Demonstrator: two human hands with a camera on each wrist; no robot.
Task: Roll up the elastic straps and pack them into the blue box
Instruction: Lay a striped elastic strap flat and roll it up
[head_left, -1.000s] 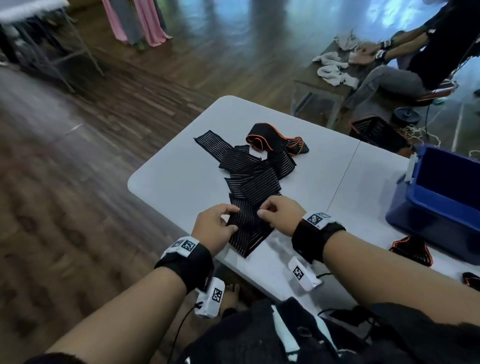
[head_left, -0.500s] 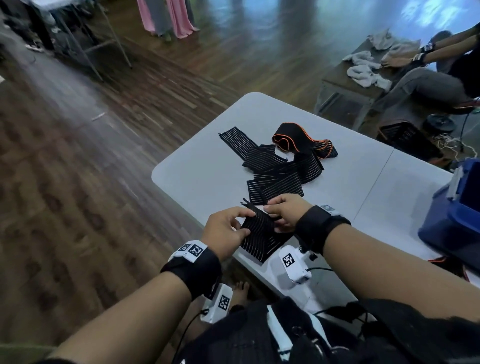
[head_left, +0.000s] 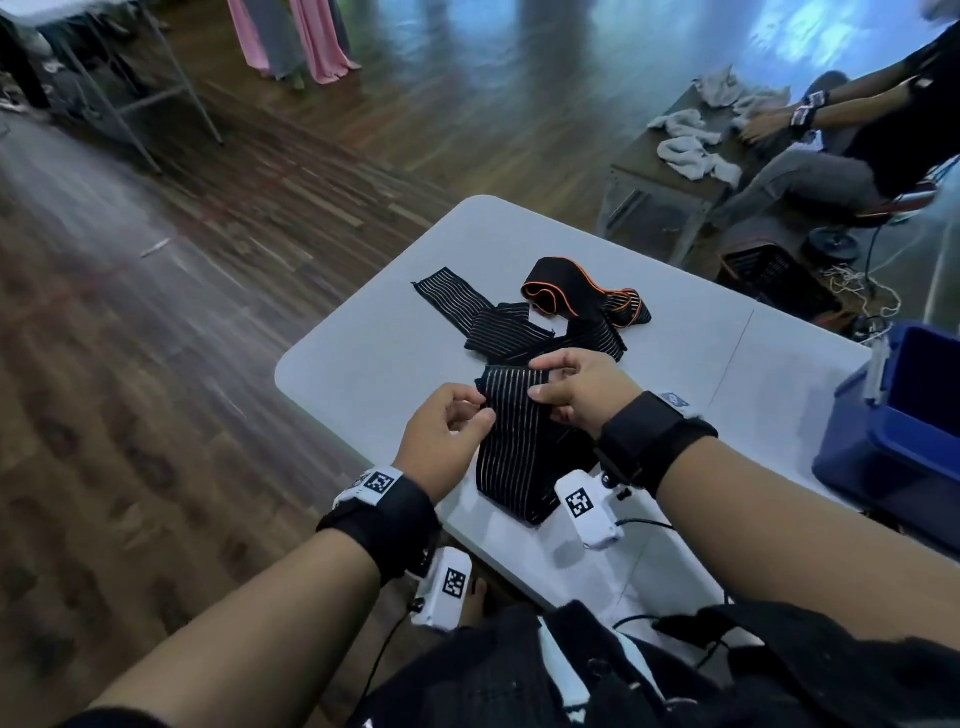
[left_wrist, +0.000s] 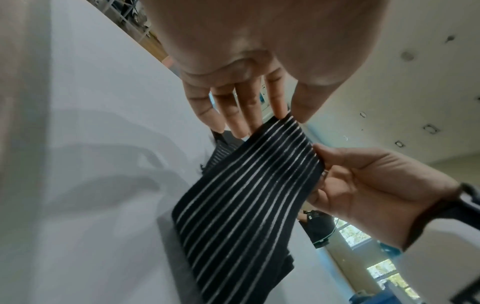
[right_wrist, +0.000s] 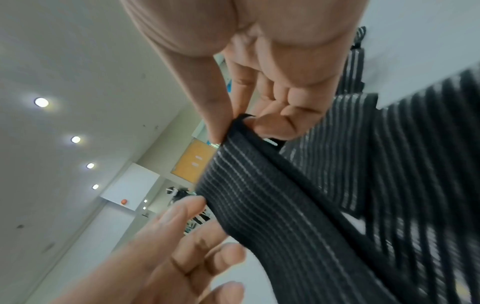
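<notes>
the left hand (head_left: 448, 435) and right hand (head_left: 582, 391) each pinch a corner of the striped elastic strap (head_left: 522, 441), lifting its folded end above the near edge of the white table (head_left: 363, 374). more straps (head_left: 545, 322) lie heaped at 12 o'clock; the blue box (head_left: 904, 421) sits at 3 o'clock.

At the top of the frame the left hand (left_wrist: 259, 51) reaches down, its thumb and forefinger pinching the upper corner of a black strap with white stripes (left_wrist: 246, 205). The right hand (left_wrist: 376, 189) enters from the right and grips the strap's right edge. The strap runs down to the lower middle over the pale grey surface (left_wrist: 91, 102), where more striped strap, perhaps the same one, lies blurred behind the fingers (left_wrist: 228, 109).
</notes>
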